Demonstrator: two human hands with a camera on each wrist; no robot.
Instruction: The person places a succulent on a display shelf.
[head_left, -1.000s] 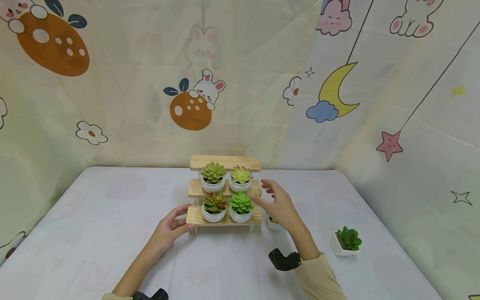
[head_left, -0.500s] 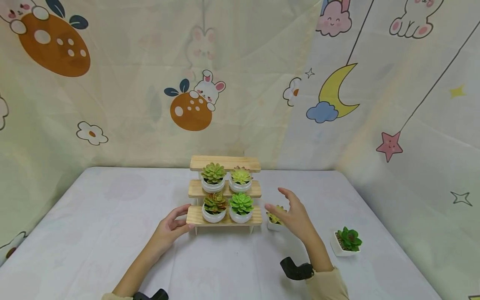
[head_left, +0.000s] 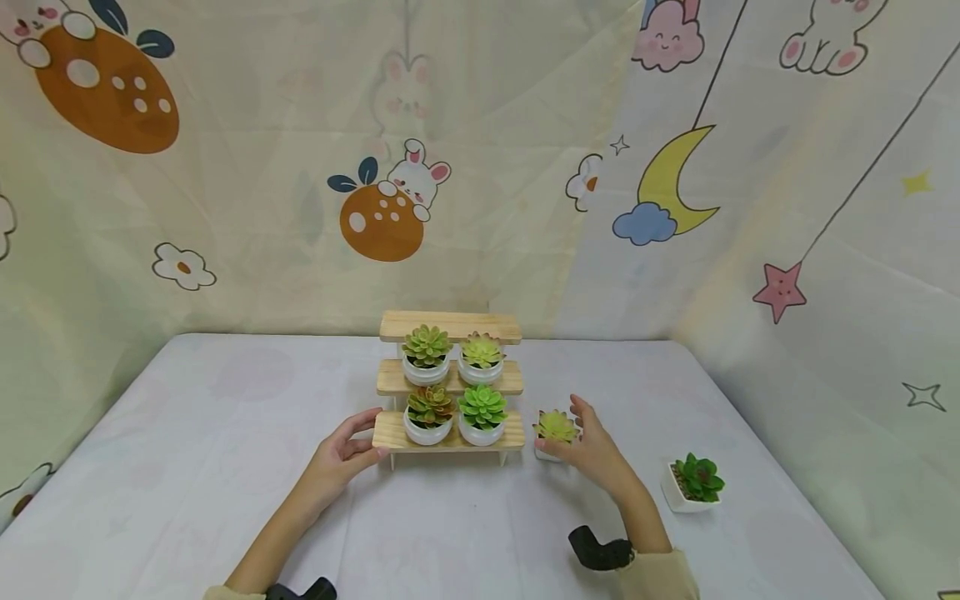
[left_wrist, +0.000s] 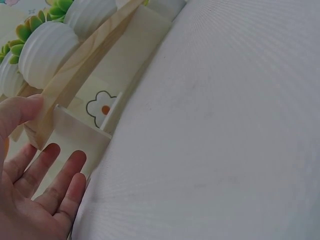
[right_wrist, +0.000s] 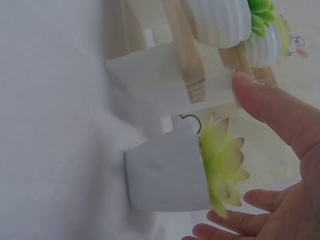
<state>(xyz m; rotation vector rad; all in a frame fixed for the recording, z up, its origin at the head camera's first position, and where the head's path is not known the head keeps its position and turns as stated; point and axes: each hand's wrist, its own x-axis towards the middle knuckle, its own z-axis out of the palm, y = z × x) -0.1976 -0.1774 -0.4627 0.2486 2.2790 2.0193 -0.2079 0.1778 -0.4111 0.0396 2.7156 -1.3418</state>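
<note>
A three-tier wooden plant stand (head_left: 390,432) stands mid-table. At the left end of its lowest shelf (left_wrist: 75,72), my left hand (head_left: 341,454) pinches the board, thumb on its face and fingertips behind its end. Two succulents, one reddish-green (head_left: 431,407) and one bright green (head_left: 482,406), sit on that shelf in round white pots. Just right of the stand is a yellow-green succulent (head_left: 556,426) in a square white pot (right_wrist: 167,172), upright on the table. My right hand (head_left: 596,458) is spread beside it, thumb in front and fingers at the far side, not closed on the pot.
Two more potted succulents (head_left: 427,346) occupy the middle shelf; the top shelf (head_left: 450,325) is bare wood. A dark green succulent (head_left: 697,477) in a square white pot stands farther right. A patterned cloth backdrop (head_left: 487,208) rises behind the white-covered table (head_left: 225,417).
My right hand has moved from the stand's right side, rightward and down, to the yellow-green succulent, with its fingers now around it. The left hand and the stand have stayed put.
</note>
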